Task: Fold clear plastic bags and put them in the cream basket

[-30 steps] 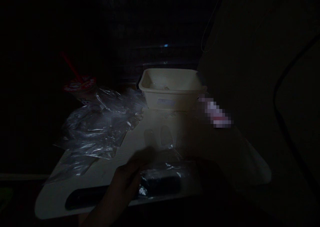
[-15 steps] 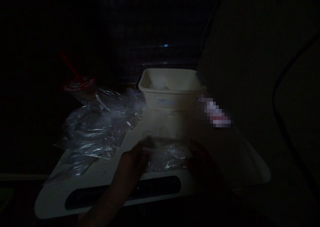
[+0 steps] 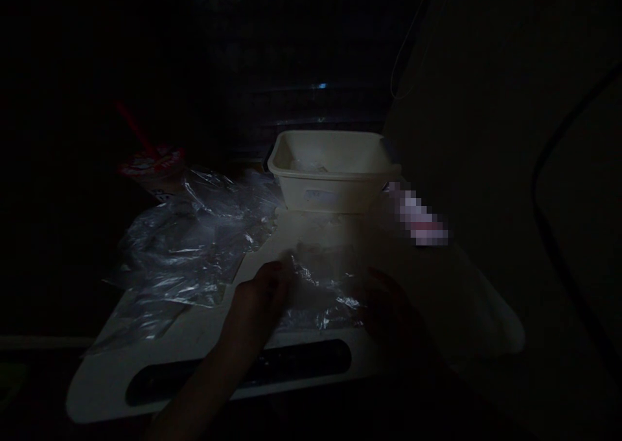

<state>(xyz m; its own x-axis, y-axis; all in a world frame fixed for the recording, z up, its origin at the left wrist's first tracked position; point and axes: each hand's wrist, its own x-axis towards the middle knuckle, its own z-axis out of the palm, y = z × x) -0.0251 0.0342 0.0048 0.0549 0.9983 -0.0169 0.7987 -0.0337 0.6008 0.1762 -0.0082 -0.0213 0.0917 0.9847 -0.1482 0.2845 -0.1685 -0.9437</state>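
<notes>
A clear plastic bag point(image 3: 323, 289) lies across the near middle of the small white table, its creases catching the light. At its left edge my left hand point(image 3: 265, 292) is closed, fingertips pinching the film. My right hand point(image 3: 389, 305) is deep in shadow at the bag's right side, fingers curled in against its edge; their exact hold is hard to make out. Beyond the bag stands a cream plastic bin point(image 3: 330, 192) with dark side handles and a label, some clear material inside. To the left sits a loose heap of clear plastic bags point(image 3: 189, 247).
A cup point(image 3: 158, 172) with a red lid and red straw stands behind the bag heap. A pixelated pinkish item point(image 3: 420, 221) is right of the bin. The table point(image 3: 102, 389) has a dark slot point(image 3: 311, 360) along its front. A dark cable point(image 3: 537, 195) hangs at right.
The bag's upper edge, a straight pale line between my hands before, has shifted away from me and spread flatter. My left hand has tipped slightly upward; my right has barely moved.
</notes>
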